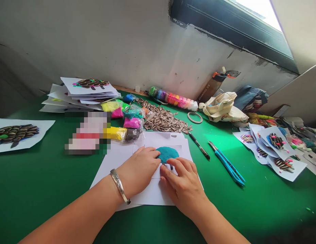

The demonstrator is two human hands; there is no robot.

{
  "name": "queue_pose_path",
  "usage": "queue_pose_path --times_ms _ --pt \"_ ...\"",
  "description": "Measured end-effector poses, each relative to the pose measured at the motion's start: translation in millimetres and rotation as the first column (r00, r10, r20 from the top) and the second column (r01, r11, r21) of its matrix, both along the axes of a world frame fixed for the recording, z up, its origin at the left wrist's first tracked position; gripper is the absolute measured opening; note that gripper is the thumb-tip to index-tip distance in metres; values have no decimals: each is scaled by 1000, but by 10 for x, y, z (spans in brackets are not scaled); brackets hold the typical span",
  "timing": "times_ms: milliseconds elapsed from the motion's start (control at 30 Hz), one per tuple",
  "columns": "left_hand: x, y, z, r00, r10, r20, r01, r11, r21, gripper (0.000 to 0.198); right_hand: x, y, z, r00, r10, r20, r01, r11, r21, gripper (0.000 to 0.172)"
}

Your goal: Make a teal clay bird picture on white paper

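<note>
The left hand (138, 171) and right hand (182, 186) lie flat and open, gripping nothing — the left touching the teal clay disc (167, 154), the right just below it on the paper (112, 162) — and the disc bears no seeds (163, 120) yet, those heaped beyond the paper.

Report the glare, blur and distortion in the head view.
Head view: the window is blown out to white, sunlight leaves a bright glare patch on the green tabletop, a pixelated block hides whatever lies left of the yellow clay packet, the wide lens seems to bend the wall, and the left hand and right hand stay sharp.
</note>
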State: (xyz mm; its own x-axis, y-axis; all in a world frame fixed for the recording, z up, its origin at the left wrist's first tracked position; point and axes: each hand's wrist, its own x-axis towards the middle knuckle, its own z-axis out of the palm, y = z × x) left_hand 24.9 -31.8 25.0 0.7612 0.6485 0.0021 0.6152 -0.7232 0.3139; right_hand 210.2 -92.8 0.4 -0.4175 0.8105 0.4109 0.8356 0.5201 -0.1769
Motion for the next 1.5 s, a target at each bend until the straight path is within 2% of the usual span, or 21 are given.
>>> queue_pose_path --times_ms 133,233,667,933,1500 --pt "-6 4 37 1000 -10 -9 10 1000 4 25 42 16 0 995 -58 -78 59 998 4 22" --pt "-13 2 61 1000 -11 -17 11 1000 -9 24 61 25 5 994 -84 -75 84 996 -3 18" --pt "5 -50 64 1000 -7 -26 7 1000 -16 20 16 0 0 1000 -21 -5 21 1000 -7 22" --pt "4 -52 41 1000 1 -6 -1 1000 -2 19 36 -4 9 995 -54 -81 54 999 -2 18" --pt "2 -50 58 1000 -5 -23 5 1000 -4 18 11 -65 17 999 47 -16 -48 998 -33 23"
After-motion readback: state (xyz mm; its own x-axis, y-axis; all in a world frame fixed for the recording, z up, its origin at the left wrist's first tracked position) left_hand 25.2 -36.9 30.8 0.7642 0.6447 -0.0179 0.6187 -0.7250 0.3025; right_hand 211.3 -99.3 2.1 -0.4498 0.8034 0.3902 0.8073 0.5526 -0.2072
